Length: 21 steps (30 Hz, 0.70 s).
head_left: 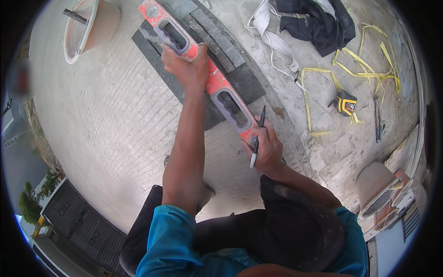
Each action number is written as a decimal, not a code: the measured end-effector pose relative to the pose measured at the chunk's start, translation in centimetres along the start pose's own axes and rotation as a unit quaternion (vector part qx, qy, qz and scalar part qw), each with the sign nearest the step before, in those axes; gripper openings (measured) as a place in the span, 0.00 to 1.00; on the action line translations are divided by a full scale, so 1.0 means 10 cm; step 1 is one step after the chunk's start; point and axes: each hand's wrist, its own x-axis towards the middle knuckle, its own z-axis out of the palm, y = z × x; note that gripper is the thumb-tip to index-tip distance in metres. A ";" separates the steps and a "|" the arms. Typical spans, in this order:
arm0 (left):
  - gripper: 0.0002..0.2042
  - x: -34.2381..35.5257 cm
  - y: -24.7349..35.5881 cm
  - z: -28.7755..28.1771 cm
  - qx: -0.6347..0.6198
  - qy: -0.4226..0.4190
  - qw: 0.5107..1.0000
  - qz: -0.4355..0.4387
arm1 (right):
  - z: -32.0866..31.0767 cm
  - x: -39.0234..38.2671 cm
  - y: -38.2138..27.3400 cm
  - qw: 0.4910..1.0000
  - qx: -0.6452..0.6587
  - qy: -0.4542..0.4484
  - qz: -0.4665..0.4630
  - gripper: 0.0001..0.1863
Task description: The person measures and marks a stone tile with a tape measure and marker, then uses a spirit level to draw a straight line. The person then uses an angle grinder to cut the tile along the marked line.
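Note:
A long red spirit level (215,79) with two grey-rimmed hand slots lies slantwise over dark grey stone slabs (253,85). Narrow stone strips (220,40) rest on the slabs along its right side. My left hand (187,67) is closed on the level beside its upper slot, thumb on the right edge and fingers on the left. At the near end, my right hand (267,145) grips the level's end. A slim black pen (258,134) with a pointed tip and a pale lower end is also held between its fingers.
A pale bucket (104,25) with a dark handle sticking out stands at the far left. On the right lie a black cloth bag (318,27) with white straps, yellow plastic strips (364,71) and a tape measure (345,103). More buckets (376,184) stand at the lower right.

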 end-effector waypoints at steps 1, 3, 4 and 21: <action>0.51 0.01 -0.02 0.00 0.006 0.001 1.000 0.005 | 0.00 0.00 0.01 1.000 0.001 -0.001 -0.001 0.24; 0.52 0.01 -0.03 0.00 0.015 -0.002 1.000 0.008 | 0.00 0.00 0.01 1.000 0.002 -0.003 0.001 0.24; 0.52 0.01 -0.01 0.01 0.016 -0.005 1.000 0.008 | -0.01 0.01 0.00 1.000 0.002 -0.002 0.003 0.24; 0.49 0.02 -0.03 -0.04 -0.079 0.030 0.996 -0.003 | 0.02 0.04 0.03 0.999 0.005 0.013 -0.040 0.24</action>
